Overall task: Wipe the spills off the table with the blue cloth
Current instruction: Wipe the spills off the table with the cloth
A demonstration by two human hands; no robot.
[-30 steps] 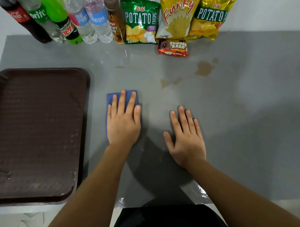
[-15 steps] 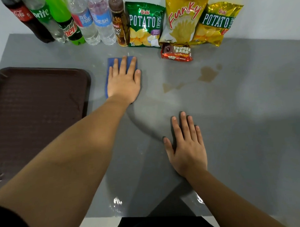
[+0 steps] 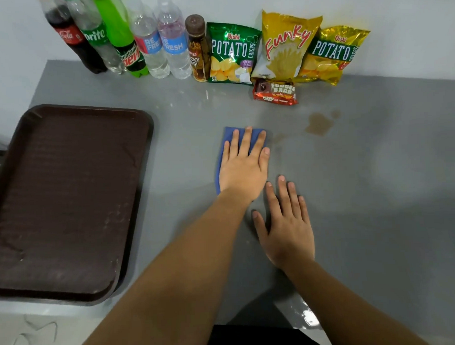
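The blue cloth (image 3: pixel 222 157) lies mid-table (image 3: pixel 376 193) under my left hand (image 3: pixel 243 169), pressed flat with fingers spread. A brown spill (image 3: pixel 319 124) sits near its right. My right hand (image 3: pixel 287 227) rests open, empty.

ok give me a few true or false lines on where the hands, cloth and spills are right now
1. The left hand presses flat on the blue cloth. True.
2. The brown spill beside the cloth is already wiped. False: it is still there.
3. The right hand holds a bottle. False: it lies flat on the grey table.
4. The dark brown plastic tray holds nothing. True.
5. The cloth lies on the tray. False: it is on the table.
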